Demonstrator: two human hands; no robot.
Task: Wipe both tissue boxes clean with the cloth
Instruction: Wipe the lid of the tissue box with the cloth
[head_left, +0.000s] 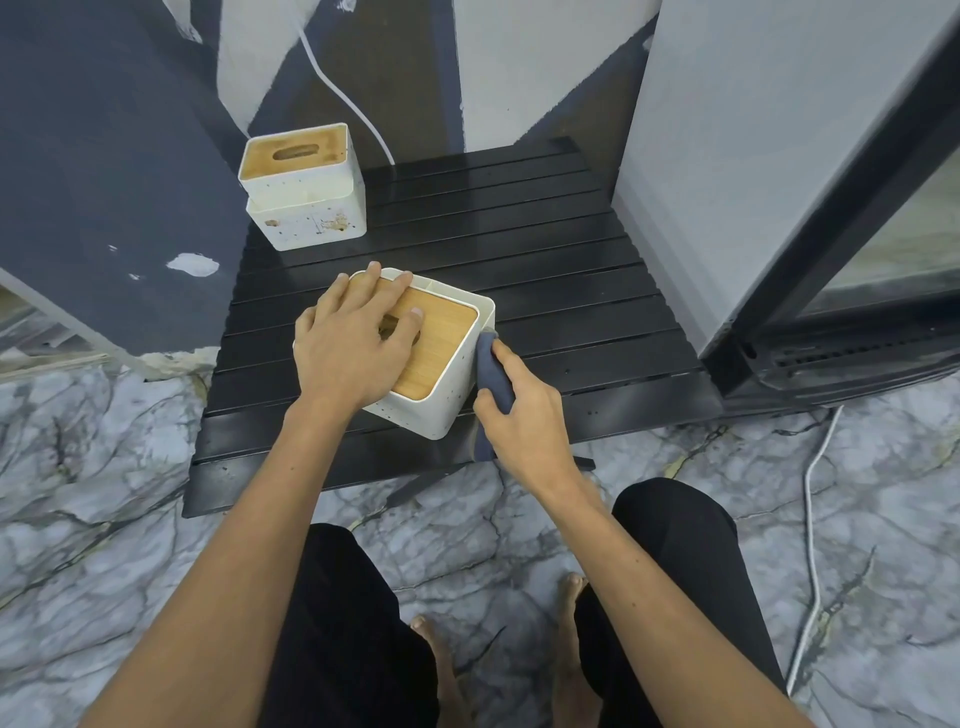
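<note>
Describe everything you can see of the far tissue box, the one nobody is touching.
The far tissue box is a white, rounded-corner box with a light wood-look lid that has an oval slot in the middle. A seam runs round its body, so it looks like an upper shell over a lower base. Its front face carries brown stains and small specks, mostly low down. It stands upright at the far left corner of the black slatted table, close to the dark wall. No hand or cloth touches it.

Soft, even indoor light, faint shadows, sharp focus, with wide-angle bending towards the edges.
</note>
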